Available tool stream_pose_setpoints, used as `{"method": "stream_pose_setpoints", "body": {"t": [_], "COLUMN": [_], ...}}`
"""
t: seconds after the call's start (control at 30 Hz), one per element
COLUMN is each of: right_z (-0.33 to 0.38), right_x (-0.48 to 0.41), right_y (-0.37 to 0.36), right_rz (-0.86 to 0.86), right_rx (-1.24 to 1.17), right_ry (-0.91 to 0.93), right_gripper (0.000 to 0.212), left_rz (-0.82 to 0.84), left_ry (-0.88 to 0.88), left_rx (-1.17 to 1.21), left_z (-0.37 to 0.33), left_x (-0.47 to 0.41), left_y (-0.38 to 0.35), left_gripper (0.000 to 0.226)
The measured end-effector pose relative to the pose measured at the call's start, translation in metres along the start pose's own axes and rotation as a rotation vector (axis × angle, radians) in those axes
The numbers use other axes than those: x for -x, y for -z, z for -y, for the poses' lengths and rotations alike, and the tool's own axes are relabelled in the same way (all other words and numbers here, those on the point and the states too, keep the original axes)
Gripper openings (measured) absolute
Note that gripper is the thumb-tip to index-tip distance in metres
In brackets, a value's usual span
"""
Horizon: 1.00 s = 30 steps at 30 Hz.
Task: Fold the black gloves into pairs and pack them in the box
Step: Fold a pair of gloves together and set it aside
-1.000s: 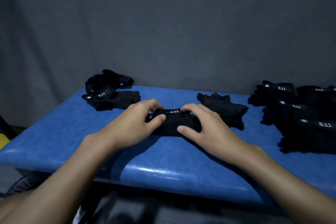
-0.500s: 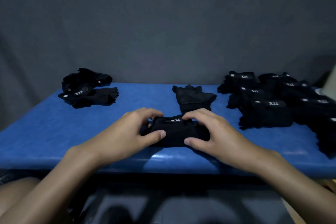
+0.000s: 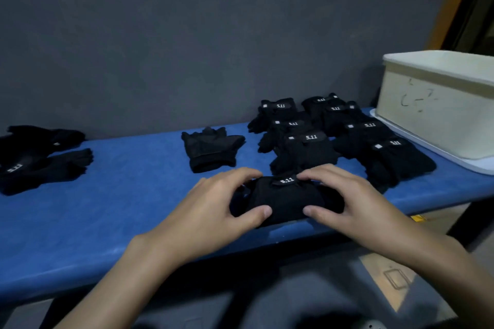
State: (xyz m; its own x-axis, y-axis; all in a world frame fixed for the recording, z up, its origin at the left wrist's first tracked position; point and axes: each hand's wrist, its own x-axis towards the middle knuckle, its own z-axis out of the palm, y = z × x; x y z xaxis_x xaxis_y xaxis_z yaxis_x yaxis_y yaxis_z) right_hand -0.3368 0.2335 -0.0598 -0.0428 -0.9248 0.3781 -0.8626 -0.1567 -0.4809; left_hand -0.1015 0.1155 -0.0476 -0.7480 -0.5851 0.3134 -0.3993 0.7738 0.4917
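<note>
A folded black glove pair (image 3: 286,199) with a white "5.11" label lies near the front edge of the blue table (image 3: 128,195). My left hand (image 3: 213,208) grips its left end, fingers over the top and thumb at the front. My right hand (image 3: 352,203) grips its right end the same way. Several folded black glove pairs (image 3: 320,139) lie in rows just behind. A single loose black glove (image 3: 211,148) lies flat behind my left hand. The cream box (image 3: 433,104) stands at the table's right end on a white lid.
A heap of loose black gloves (image 3: 37,157) lies at the table's far left. A grey cloth wall (image 3: 213,35) backs the table. Bare blue table surface stretches between the left heap and my hands. The floor shows below the front edge.
Both hands have carried the folded pair rightward along the front edge, toward the rows of folded pairs. The view has swung right, bringing the cream box into sight.
</note>
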Motion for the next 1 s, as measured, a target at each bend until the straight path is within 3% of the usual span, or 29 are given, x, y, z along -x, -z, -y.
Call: {"method": "stream_pose_setpoints", "body": {"t": [0.4,0.83,1.0], "right_z": [-0.034,-0.042,-0.041], "right_x": [0.010,0.002,0.001], "right_y": [0.026,0.026,0.026], "right_rz": [-0.226,-0.218,-0.212], "right_rx": [0.369,0.437,0.452], "right_ry": [-0.040,-0.109,-0.137], "right_gripper": [0.055,0.053,0.054], "left_rz": [-0.060,-0.149,-0.122], "left_ry": [-0.090,-0.148,-0.097], "left_rx": [-0.145,-0.177,-0.245], "left_z": [-0.027,-0.027,-0.026], "left_x": [-0.049,-0.060,-0.062], "left_y": [-0.038,-0.046,-0.048], "left_gripper": [0.070,0.057,0.066]}}
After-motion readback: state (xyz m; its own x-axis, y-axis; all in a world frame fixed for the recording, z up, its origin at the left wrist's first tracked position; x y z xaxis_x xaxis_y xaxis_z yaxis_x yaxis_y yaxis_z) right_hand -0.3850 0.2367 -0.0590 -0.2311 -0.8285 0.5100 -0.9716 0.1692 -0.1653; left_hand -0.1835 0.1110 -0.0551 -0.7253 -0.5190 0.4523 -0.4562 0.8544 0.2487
